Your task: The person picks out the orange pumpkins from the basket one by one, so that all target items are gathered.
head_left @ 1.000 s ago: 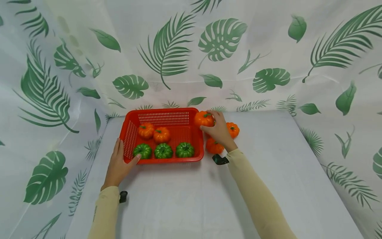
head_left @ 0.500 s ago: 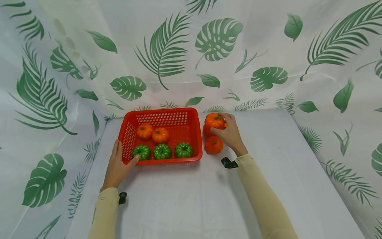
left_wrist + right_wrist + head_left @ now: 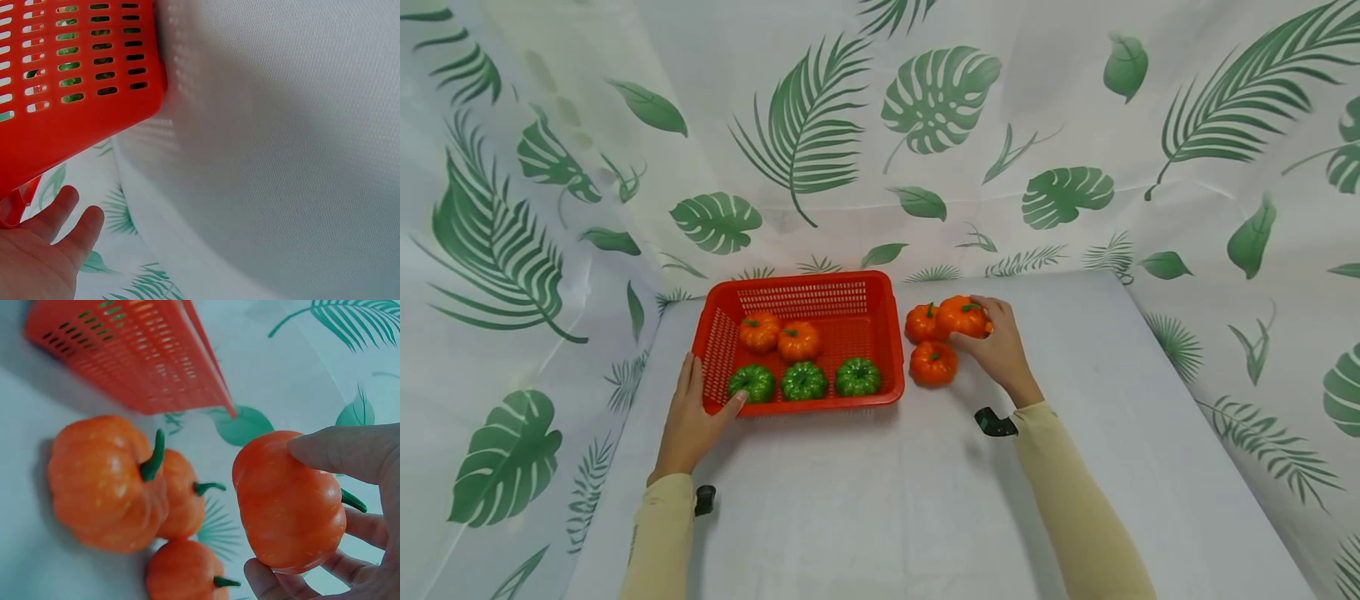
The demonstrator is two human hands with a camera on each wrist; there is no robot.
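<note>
My right hand [image 3: 1000, 350] holds an orange toy pumpkin [image 3: 287, 503] between thumb and fingers, to the right of the red basket [image 3: 820, 406]. Around the held pumpkin, three more orange pumpkins show in the right wrist view: a large near one [image 3: 103, 487], one behind it [image 3: 181, 500], and a third [image 3: 181, 572] at the bottom. At the basket's front left corner, my left hand [image 3: 688, 429] grips the rim, thumb over the edge and fingers along the outside. Inside sit two orange pumpkins [image 3: 799, 342] behind a row of three green pumpkins [image 3: 804, 381].
A white-covered table [image 3: 850, 500] bears everything. Leaf-printed white sheeting [image 3: 985, 217] rises close behind the basket and at both sides. Perforated walls [image 3: 81, 56] of the basket fill the upper left of the left wrist view.
My right hand has moved right with its pumpkin, from the basket's right rim to above the loose pumpkins. The left hand stays at the basket's corner. The head view has shifted slightly.
</note>
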